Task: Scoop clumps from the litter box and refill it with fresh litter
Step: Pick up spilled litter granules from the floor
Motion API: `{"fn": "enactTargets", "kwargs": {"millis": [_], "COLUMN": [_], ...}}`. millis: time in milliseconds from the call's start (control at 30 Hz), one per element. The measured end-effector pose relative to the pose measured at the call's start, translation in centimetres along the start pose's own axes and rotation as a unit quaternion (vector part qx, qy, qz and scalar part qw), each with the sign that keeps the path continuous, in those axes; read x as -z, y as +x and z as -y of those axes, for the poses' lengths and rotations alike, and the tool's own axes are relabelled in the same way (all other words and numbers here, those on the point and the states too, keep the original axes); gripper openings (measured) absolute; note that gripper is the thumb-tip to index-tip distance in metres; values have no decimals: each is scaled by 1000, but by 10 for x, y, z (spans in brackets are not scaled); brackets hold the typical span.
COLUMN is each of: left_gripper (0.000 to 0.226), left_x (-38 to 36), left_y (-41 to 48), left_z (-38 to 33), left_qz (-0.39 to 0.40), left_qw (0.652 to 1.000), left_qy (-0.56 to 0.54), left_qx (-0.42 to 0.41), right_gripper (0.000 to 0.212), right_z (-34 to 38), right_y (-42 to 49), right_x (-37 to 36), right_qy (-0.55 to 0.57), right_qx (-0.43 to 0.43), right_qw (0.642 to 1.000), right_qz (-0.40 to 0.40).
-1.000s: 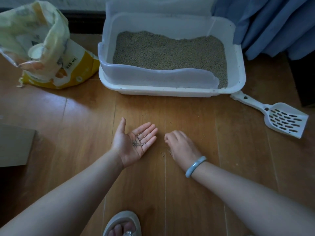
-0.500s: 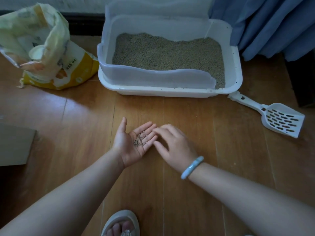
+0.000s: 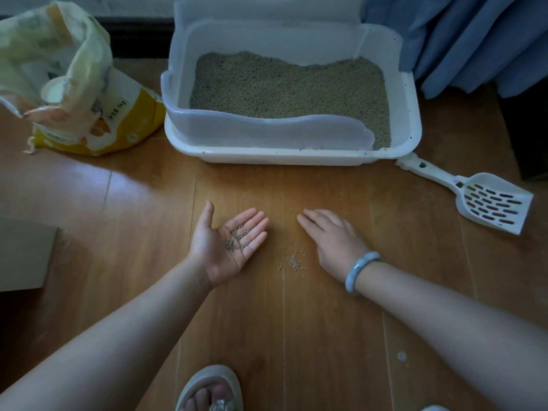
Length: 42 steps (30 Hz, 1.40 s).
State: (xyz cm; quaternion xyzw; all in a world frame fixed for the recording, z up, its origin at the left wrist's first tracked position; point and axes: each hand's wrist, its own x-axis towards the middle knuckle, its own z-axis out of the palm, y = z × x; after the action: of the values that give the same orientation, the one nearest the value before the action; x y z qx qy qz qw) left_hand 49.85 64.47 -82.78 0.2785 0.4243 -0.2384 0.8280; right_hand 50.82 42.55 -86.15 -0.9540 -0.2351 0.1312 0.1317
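A white litter box (image 3: 296, 157) stands on the wooden floor ahead, filled with tan litter (image 3: 290, 84). My left hand (image 3: 228, 247) lies palm up in front of it, fingers straight, with a few litter pellets on the palm. My right hand (image 3: 335, 240) rests palm down on the floor to its right, fingers flat. A small cluster of spilled pellets (image 3: 292, 261) lies on the floor between the two hands. The white slotted scoop (image 3: 486, 200) lies on the floor right of the box, untouched.
An open yellow and white litter bag (image 3: 74, 93) stands left of the box. Blue curtains (image 3: 474, 40) hang at the back right. A flat cardboard piece (image 3: 23, 256) lies at the left edge. My sandalled foot (image 3: 210, 390) shows at the bottom.
My right hand went to my left palm, then moved back right and flattened on the floor. The spilled pellets between the hands are now uncovered. My left hand stayed palm up.
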Motion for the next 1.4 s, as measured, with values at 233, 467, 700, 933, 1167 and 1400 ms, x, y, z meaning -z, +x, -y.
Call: {"fn": "enactTargets", "kwargs": {"millis": [233, 467, 700, 933, 1167, 1400], "left_gripper": [82, 81, 81, 81, 85, 79], "left_x": [5, 2, -3, 2, -4, 0], "left_y": [-2, 0, 1, -4, -6, -5], "left_z": [-1, 2, 2, 5, 14, 7], "left_qz": [-6, -5, -2, -8, 7, 3], "left_qw": [1000, 1000, 1000, 1000, 999, 1000], "left_qy": [-1, 6, 12, 28, 46, 22], "left_qx": [-2, 4, 3, 4, 15, 3], "right_gripper": [36, 27, 17, 13, 26, 27], "right_z": [16, 19, 19, 33, 103, 95], "right_y": [-20, -26, -13, -7, 24, 2], "right_x": [-12, -20, -26, -28, -2, 1], "right_qy": [-4, -3, -55, 87, 282, 254], "right_qx": [145, 134, 151, -11, -51, -3], "right_qw": [989, 990, 985, 988, 944, 951], "right_qz": [-19, -38, -71, -126, -161, -179]}}
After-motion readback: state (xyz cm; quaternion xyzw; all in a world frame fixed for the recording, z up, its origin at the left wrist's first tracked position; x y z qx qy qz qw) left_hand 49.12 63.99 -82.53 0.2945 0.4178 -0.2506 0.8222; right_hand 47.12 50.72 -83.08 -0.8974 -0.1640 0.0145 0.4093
